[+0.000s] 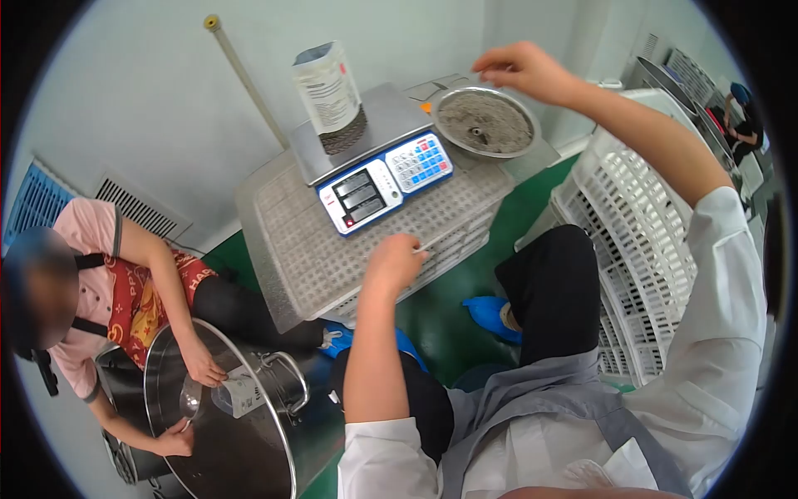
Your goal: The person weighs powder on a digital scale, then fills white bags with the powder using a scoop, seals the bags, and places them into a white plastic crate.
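My left hand (395, 264) is closed in front of the scale; a small pale tip sticks out of its fingers, and what it belongs to is hidden. Up at the right, my right hand (524, 71) hangs above the rim of a steel bowl (529, 143), its fingers partly bent and apart, with nothing visible in them. Grey powdery material (484, 121) fills the bowl, and a small dark round piece lies on it. A digital scale (382, 179) carries an upright, open-topped printed pouch (331, 96) with dark contents showing through its lower part.
At the left a co-worker holds a clear scoop (190, 399) and a pouch (241, 392) over a big steel pot (291, 449). The scale stands on an upturned grey crate (287, 237). Stacked white baskets (636, 224) stand right of my knee. A pole (245, 79) leans against the wall.
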Demonstrator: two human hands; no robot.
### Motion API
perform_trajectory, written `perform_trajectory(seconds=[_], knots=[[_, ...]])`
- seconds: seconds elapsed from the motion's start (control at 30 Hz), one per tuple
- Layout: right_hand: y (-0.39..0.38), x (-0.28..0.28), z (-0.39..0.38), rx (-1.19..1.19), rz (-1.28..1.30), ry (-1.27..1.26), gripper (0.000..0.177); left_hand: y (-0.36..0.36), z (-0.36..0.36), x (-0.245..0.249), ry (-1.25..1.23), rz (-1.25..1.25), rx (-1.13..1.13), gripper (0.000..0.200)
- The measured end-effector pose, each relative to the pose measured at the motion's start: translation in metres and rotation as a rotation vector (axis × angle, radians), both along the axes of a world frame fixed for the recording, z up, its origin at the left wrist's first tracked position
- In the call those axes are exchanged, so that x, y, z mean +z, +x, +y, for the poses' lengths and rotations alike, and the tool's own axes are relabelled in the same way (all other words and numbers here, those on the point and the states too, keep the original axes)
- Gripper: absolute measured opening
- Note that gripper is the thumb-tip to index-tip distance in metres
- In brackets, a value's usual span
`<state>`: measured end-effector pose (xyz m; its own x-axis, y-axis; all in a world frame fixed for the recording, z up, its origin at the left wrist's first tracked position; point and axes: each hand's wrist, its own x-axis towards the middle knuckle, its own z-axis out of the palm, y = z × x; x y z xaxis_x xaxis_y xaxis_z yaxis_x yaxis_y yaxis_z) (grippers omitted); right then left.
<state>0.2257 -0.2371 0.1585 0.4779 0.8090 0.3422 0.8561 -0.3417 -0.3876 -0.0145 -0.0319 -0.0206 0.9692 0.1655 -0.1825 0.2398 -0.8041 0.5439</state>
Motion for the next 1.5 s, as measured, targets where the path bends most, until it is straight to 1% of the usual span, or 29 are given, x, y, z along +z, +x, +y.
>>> perform_trajectory(seconds=[0.03,0.07,0.2,0.3,0.4,0.47,0.53,0.6,0.67,0.7,0.77,0.8,0.87,0.9,0.97,1.0,1.03,1.1,1.13,1.17,1.23,1.3,1.37,1.4,1.47,1.5], knots=[[-0.007,-0.006,0.028,0.01,0.035,-0.012,0.023,0.002,-0.001,0.002,0.012,0.0,-0.035,0.026],[-0.006,-0.016,0.052,0.067,-0.007,0.0,0.023,0.004,-0.001,0.004,0.025,0.002,-0.072,0.025],[0.002,-0.032,0.126,0.139,0.0,0.023,0.023,0.014,0.002,0.006,0.046,-0.016,-0.037,0.023],[0.016,-0.037,0.159,0.1,-0.001,0.056,0.022,0.021,0.004,0.014,0.025,0.035,-0.015,0.027],[0.032,-0.045,0.172,0.055,-0.017,0.076,0.022,0.028,0.007,0.009,0.016,0.043,-0.012,0.027],[0.042,-0.051,0.168,0.003,-0.007,-0.236,0.023,0.029,0.01,0.011,0.001,0.055,-0.024,0.027],[0.048,-0.059,0.149,-0.027,-0.073,-0.522,0.026,0.027,0.014,0.01,-0.011,0.012,-0.004,0.027],[0.046,-0.064,0.114,-0.145,-0.086,-0.654,0.034,0.026,0.013,0.011,-0.033,-0.043,-0.022,0.027],[0.026,-0.063,0.077,-0.302,-0.096,-0.722,0.04,0.026,0.017,0.013,-0.036,-0.046,-0.017,0.028],[0.02,-0.068,0.061,-0.322,-0.099,-0.723,0.04,0.026,0.017,0.013,-0.037,-0.055,-0.035,0.028],[0.013,-0.094,0.036,-0.396,-0.128,-0.605,0.044,0.025,0.016,0.01,-0.031,-0.121,-0.021,0.023],[0.012,-0.107,0.031,-0.41,-0.121,-0.6,0.044,0.025,0.015,0.011,-0.025,-0.119,-0.037,0.023],[0.014,-0.133,0.025,-0.404,-0.127,-0.435,0.038,0.028,0.011,0.015,-0.01,-0.009,-0.017,0.03],[0.021,-0.144,0.024,-0.418,-0.122,-0.43,0.038,0.029,0.008,0.015,-0.005,-0.008,-0.031,0.03],[0.046,-0.165,0.026,-0.369,-0.169,-0.334,0.029,0.032,0.003,0.012,-0.034,0.007,0.001,0.03],[0.06,-0.179,0.023,-0.348,-0.268,-0.188,0.022,0.034,0.001,0.011,-0.029,0.006,-0.01,0.03],[0.068,-0.174,0.019,-0.36,-0.267,-0.183,0.022,0.035,-0.001,0.01,-0.023,0.005,-0.02,0.03],[0.082,-0.17,0.015,-0.497,-0.316,-0.043,0.023,0.037,-0.002,0.01,-0.008,0.004,-0.038,0.03],[0.081,-0.161,0.011,-0.515,-0.331,0.053,0.025,0.038,-0.002,0.01,-0.012,0.012,-0.035,0.03],[0.077,-0.15,0.009,-0.523,-0.331,0.056,0.025,0.039,-0.002,0.009,-0.019,0.021,-0.031,0.03],[0.072,-0.134,0.002,-0.648,-0.186,0.17,0.025,0.041,0.002,0.005,-0.025,0.012,-0.031,0.03],[0.078,-0.143,-0.005,-0.668,-0.201,0.219,0.026,0.043,0.005,0.001,-0.033,0.002,-0.031,0.03],[0.083,-0.157,-0.009,-0.731,-0.116,0.304,0.026,0.044,0.007,0.001,-0.03,-0.023,-0.024,0.031],[0.085,-0.165,-0.01,-0.732,-0.116,0.308,0.026,0.044,0.006,0.003,-0.026,-0.025,-0.025,0.031],[0.091,-0.182,-0.016,-0.784,-0.068,0.426,0.027,0.043,0.003,0.01,-0.04,0.001,-0.033,0.029],[0.093,-0.185,-0.022,-0.781,-0.068,0.428,0.027,0.043,0.003,0.01,-0.038,0.0,-0.03,0.029]])
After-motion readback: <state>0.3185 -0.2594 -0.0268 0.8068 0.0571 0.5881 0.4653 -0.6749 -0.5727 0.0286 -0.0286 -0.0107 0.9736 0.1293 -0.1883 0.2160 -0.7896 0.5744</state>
